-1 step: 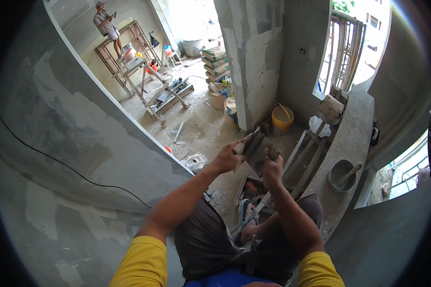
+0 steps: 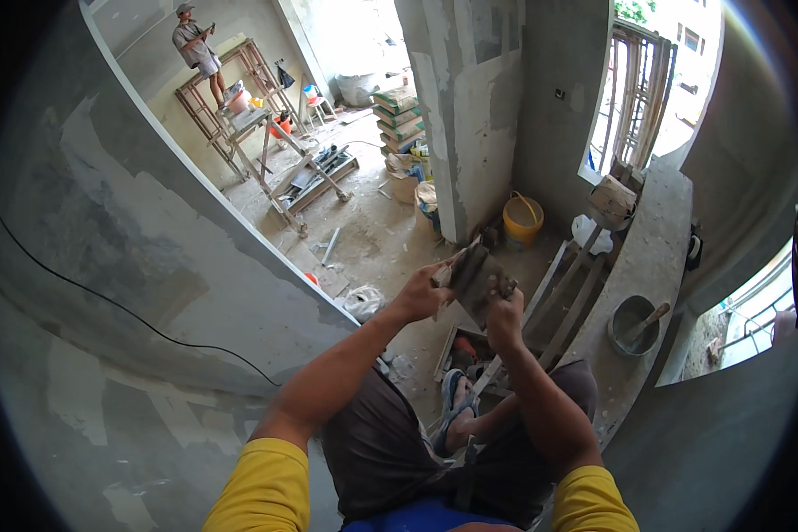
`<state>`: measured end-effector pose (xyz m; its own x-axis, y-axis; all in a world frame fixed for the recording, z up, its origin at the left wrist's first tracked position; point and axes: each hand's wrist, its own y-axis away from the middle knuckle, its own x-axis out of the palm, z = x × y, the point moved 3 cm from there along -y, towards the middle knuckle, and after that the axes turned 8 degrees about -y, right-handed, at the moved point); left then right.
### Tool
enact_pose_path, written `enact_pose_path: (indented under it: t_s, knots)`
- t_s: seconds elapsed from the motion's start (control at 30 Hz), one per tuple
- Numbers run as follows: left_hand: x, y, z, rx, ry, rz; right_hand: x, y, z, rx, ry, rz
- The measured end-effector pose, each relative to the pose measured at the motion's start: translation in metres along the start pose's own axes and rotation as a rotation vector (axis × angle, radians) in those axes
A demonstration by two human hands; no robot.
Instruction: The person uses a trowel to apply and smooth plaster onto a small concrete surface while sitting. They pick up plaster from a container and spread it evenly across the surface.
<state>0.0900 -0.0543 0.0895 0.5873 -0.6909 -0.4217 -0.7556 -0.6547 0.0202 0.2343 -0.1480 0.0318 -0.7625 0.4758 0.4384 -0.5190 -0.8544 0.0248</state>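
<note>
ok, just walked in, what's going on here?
The person wearing the camera has both hands on a flat, mortar-smeared tool: left hand at its left edge, right hand at its lower right. Whether it is one tool or two together is hard to tell. To the right, a grey pail with a handled tool in it rests on a long grey ledge. A yellow bucket stands on the floor ahead; another person is in the room beyond.

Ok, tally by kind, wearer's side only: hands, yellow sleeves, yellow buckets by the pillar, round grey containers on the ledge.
Left hand and right hand: 2
Yellow sleeves: 2
Yellow bucket: 1
Round grey container: 1
Total: 6
</note>
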Motion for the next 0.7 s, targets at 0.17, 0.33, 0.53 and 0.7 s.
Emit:
enact_pose_path:
  t_s: [0.17,0.33,0.53,0.7]
  knots:
    - [-0.006,-0.003,0.015,-0.009,0.018,-0.045,0.021,0.015,0.019,-0.344,0.229,-0.022]
    - [0.000,0.000,-0.002,-0.009,0.034,0.001,0.013,0.006,0.010,-0.069,0.043,-0.056]
    - [-0.001,0.000,0.000,-0.044,-0.010,-0.031,0.007,0.008,0.010,-0.140,0.125,-0.105]
    - [-0.005,-0.002,0.006,0.036,-0.065,-0.022,0.037,0.022,0.036,-0.725,0.276,0.011]
